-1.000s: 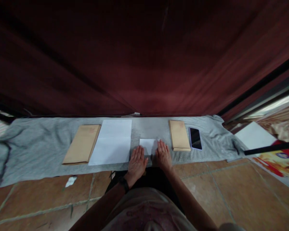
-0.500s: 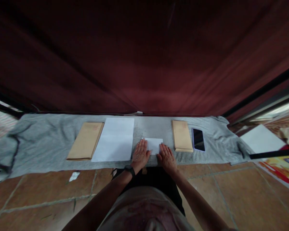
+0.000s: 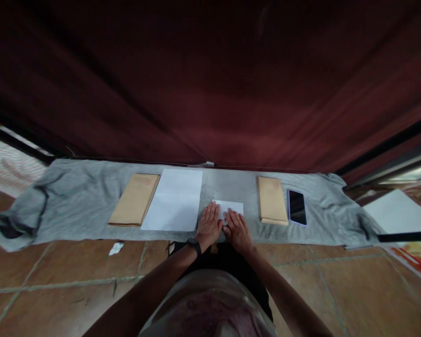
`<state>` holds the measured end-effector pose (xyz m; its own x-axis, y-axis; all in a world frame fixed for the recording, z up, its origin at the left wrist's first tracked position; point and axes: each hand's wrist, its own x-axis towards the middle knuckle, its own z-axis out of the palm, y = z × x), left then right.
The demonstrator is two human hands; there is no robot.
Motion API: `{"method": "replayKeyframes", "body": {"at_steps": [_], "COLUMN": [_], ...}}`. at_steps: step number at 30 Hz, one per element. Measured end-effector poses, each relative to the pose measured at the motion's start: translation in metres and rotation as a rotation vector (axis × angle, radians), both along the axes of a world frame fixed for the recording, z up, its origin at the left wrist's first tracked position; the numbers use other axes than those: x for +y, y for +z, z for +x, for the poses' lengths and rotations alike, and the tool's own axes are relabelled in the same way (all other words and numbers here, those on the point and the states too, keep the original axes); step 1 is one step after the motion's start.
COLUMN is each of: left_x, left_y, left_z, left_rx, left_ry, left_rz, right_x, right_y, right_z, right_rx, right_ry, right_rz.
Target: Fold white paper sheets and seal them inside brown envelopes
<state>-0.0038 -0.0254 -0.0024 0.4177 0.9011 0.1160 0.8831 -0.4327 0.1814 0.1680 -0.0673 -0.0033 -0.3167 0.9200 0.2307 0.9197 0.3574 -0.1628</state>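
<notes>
While resting the left hand (image 3: 208, 228) and right hand (image 3: 238, 232) palms-down on the small white paper (image 3: 230, 204), got fingers stretched out straight and flat, not curled round anything. Can see that paper on the grey cloth (image 3: 84, 201) near its front edge, between a big white sheet (image 3: 174, 200) to the left and the smaller brown envelope stack (image 3: 272, 200) to the right, with a phone (image 3: 297, 207) just past that. Also got a bigger brown envelope stack (image 3: 134, 199) right beside the sheet.
</notes>
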Motion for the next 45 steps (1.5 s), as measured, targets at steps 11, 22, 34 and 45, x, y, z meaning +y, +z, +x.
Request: {"method": "replayKeyframes", "body": {"at_steps": [11,22,34,45], "left_x": [-0.029,-0.054,-0.057,-0.035], "left_y": [0.004,0.006,0.0,0.011], "left_z": [-0.016,-0.033,-0.03,-0.027], "left_rx": [-0.002,0.043,0.052,0.108], "left_ry": [-0.002,-0.154,-0.139,-0.267], "left_rz": [0.015,0.055,0.09,0.11], "right_x": [-0.017,-0.005,0.002,0.026], "right_y": [-0.001,0.004,-0.004,-0.005], "right_z": [0.048,0.015,0.003,-0.036], "right_rx": [-0.042,0.0,0.07,0.127], "right_ry": [0.003,0.061,0.001,0.004], "right_rz": [0.019,0.043,-0.022,-0.056]}}
